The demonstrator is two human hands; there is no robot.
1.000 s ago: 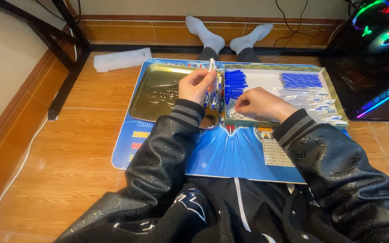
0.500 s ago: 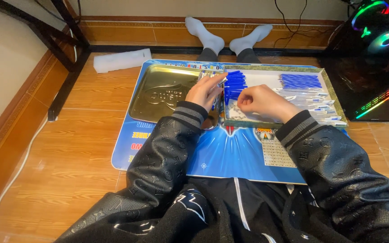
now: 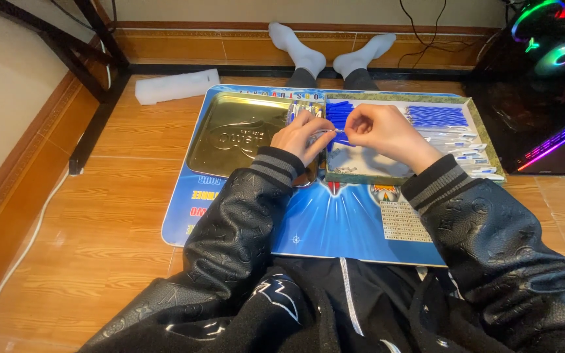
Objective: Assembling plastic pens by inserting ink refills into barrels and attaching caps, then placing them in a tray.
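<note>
My left hand [image 3: 303, 136] is closed around a small bundle of blue-and-white pens [image 3: 293, 112], held over the seam between the gold tin tray [image 3: 230, 140] and the green-rimmed tray [image 3: 486, 140]. Fingertip to fingertip with it, my right hand [image 3: 379, 131] pinches a thin pen part [image 3: 335, 131]. A heap of blue refills [image 3: 339, 112] lies just beyond my hands. More blue refills [image 3: 437, 116] and white pen barrels [image 3: 460, 145] fill the right side of that tray.
Both trays rest on a blue printed mat [image 3: 335, 225] on the wooden floor. My socked feet [image 3: 308, 55] lie beyond the trays. A white foam block [image 3: 176, 86] sits far left, black metal frame legs [image 3: 96, 121] stand left, and a lit computer tower [image 3: 547, 85] stands right.
My left hand has lowered the pens from upright. My right hand has lifted off the tray and come left to meet it, and both now pinch a thin part between them.
</note>
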